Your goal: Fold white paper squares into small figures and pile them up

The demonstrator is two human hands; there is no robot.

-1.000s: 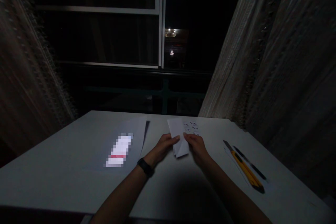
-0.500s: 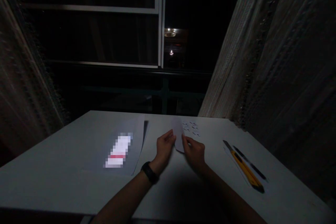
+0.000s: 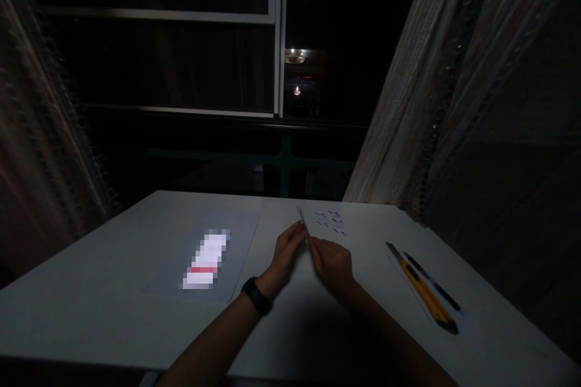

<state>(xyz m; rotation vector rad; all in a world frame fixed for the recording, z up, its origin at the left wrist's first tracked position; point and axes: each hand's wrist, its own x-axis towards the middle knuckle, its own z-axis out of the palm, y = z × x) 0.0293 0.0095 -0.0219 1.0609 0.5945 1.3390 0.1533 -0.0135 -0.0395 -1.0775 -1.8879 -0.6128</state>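
A strip of white paper [image 3: 301, 215] stands between my two hands, seen almost edge-on as a thin sliver. My left hand [image 3: 287, 249], with a dark band on its wrist, pinches the strip's left side. From the other side, the closed fingers of my right hand [image 3: 333, 259] grip the same paper near its lower end. The fingertips nearly meet, and they hide the lower part of the strip. Just beyond my right hand lie several small marks or pieces with dark lines [image 3: 336, 222] on the tabletop; I cannot make out what they are.
On the white table [image 3: 113, 320], a large paper sheet [image 3: 245, 230] lies left, with a bright, pixelated rectangle [image 3: 205, 260] on it. A yellow box cutter [image 3: 424, 293], blade out, and a dark pen [image 3: 433, 283] lie right. Curtains [image 3: 394, 103] flank the dark window behind.
The paper strip has turned from showing its broad face to nearly edge-on, and my hands have drawn closer together. The raised edge of the large sheet on the left now lies flatter.
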